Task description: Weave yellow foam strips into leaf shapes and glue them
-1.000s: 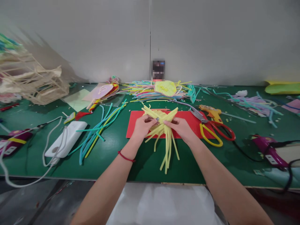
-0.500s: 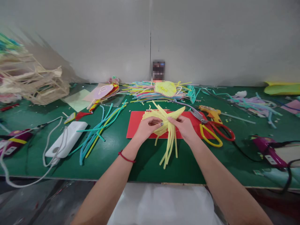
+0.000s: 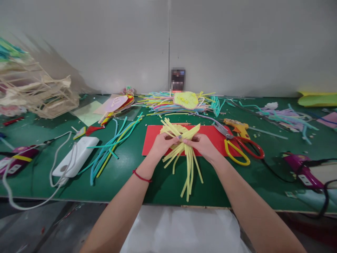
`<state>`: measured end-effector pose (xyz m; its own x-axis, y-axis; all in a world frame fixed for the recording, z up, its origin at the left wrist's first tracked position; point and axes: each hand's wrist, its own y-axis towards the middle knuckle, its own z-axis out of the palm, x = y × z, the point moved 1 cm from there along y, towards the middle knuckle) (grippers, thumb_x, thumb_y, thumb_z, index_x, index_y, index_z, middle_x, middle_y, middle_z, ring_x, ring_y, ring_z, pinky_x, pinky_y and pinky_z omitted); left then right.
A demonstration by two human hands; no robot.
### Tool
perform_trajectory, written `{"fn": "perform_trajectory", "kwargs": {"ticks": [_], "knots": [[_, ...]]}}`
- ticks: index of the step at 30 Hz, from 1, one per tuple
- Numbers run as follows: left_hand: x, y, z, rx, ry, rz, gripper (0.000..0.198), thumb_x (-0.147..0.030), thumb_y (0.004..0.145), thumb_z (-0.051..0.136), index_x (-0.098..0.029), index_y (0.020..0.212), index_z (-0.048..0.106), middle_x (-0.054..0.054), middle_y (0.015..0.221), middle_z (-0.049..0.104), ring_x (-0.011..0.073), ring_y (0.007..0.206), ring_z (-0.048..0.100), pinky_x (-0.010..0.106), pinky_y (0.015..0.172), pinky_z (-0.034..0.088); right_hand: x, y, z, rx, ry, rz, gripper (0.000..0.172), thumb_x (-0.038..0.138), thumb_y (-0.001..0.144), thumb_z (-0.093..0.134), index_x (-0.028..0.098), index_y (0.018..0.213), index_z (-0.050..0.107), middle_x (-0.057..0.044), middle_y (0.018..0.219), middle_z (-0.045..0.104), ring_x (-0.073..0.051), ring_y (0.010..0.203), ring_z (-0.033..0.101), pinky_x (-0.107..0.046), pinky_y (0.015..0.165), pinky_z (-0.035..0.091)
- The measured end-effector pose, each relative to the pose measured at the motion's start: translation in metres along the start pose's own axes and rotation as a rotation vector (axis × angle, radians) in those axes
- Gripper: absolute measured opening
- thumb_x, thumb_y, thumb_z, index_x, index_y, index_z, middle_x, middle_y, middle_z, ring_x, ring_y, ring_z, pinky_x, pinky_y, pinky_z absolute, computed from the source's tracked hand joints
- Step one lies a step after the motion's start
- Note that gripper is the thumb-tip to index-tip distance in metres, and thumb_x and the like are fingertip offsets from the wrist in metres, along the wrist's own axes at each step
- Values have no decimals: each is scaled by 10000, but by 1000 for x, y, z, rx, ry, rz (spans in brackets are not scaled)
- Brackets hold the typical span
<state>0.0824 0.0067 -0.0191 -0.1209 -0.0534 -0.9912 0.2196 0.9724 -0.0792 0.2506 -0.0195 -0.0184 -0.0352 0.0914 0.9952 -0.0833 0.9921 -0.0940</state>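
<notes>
A bundle of pale yellow strips [image 3: 190,165] is pinched between my two hands, its ends fanning upward and hanging toward the table's front edge. My left hand [image 3: 165,141], a red cord bracelet on its wrist, grips the bundle from the left with thumb and fingers. From the right, my right hand [image 3: 202,144] closes on the same strips, the two thumbs almost meeting. Beneath and behind the hands, a red sheet [image 3: 151,140] lies flat on the green table. A pale yellow woven-looking piece [image 3: 168,128] shows partly behind my left hand; whether it joins the strips is hidden.
Scissors [image 3: 237,147] with red and yellow handles lie right, beside a yellow glue gun [image 3: 238,128]. Left are blue and yellow strips [image 3: 110,147] and a white power bank [image 3: 76,156] with a cable. A colourful strip pile [image 3: 158,102] lies behind; purple-handled tools [image 3: 302,170] flank both sides.
The strips have turned in my hands and their hanging ends reach lower. My hands have drawn closer together, and the upper ends now point more to the left.
</notes>
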Motion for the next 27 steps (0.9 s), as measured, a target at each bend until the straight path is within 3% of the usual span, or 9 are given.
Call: {"fn": "perform_trajectory", "kwargs": {"ticks": [8,12,17,24,27], "knots": [[0,0,-2,-78,-49,-14,207,-340,665,754,-150,720,690,45,695,717,170,666,668,288,672,541,2,-1,3,18,17,-15,421,368,655,777,188,1022,678,-64,1092,700,-239,1028,642,-380,926,489],[-2,-1,-1,-65,-69,-7,226,-352,638,775,-154,689,678,42,662,708,172,639,668,295,659,552,-1,2,1,-59,7,-30,396,460,691,734,186,972,691,-64,1035,713,-235,972,656,-364,873,511],[0,-6,-1,-65,-98,23,385,-474,666,723,-152,868,665,56,788,725,185,709,693,322,704,573,0,-6,1,-112,18,-15,440,527,666,729,168,916,691,-65,913,722,-235,870,667,-357,787,534],[-2,-22,-27,7,90,95,379,-485,816,544,-144,943,651,85,858,726,204,781,695,346,750,563,4,-39,-11,-61,-42,112,399,518,683,723,165,869,704,-29,754,701,-173,674,629,-263,581,494],[-4,-18,-38,61,262,164,245,-366,755,649,-192,924,682,62,975,719,217,952,657,360,905,502,-3,-40,-30,-156,-41,118,391,527,660,741,160,785,690,-14,669,668,-155,612,595,-253,549,476]]}}
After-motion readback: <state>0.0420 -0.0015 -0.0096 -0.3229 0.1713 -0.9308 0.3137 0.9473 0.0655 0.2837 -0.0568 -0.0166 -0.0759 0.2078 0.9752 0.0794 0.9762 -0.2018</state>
